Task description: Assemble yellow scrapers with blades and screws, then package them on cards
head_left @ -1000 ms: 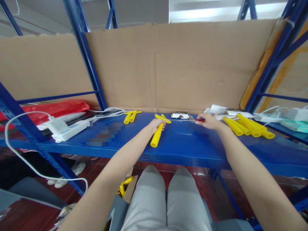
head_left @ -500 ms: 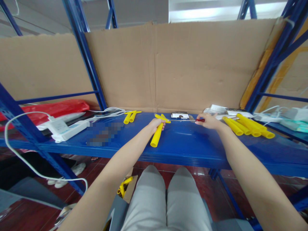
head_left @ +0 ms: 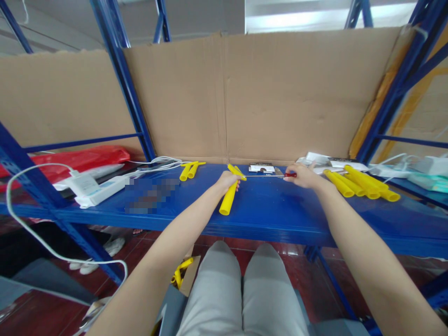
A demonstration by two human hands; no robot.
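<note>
My left hand (head_left: 229, 180) is closed around a yellow plastic tube-like piece (head_left: 227, 200) with a narrow crosswise part at its far end. The wide hollow end points toward me, above the blue shelf. In my right hand (head_left: 301, 174) is a screwdriver (head_left: 290, 175) with a dark red handle, held level by the fingers. Its long thin shaft runs left, and its tip meets the far part of the yellow piece beside my left fingers. Exactly how the tip sits there is too small to make out.
Several yellow tubes (head_left: 364, 183) lie on the right of the blue shelf (head_left: 280, 210), and two more yellow pieces (head_left: 189, 171) at the left back. A white power strip (head_left: 105, 190) with cables stands left. Cardboard (head_left: 262, 93) walls the back. Below, a box holds yellow parts (head_left: 180, 273).
The yellow piece's crosswise part has turned in my left hand and now slants more steeply. My right hand and the screwdriver stay in nearly the same place.
</note>
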